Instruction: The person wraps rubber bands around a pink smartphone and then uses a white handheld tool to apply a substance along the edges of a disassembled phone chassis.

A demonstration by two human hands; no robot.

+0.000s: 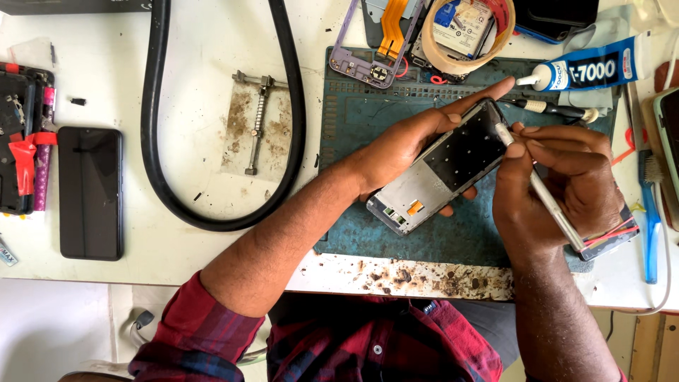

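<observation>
Head view: we grip a slim metal tool (552,209) in our right hand (559,187) — its tip touches the top edge of the opened phone frame (442,170), which our left hand (407,145) cradles above the teal work mat (353,127). Farther off — a glue tube (583,69), a tape roll (463,32).

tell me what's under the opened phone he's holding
Below the opened phone lies the blue-green work mat. The left hand cradles the phone, its fingers beneath, covering part of the mat there.
</observation>
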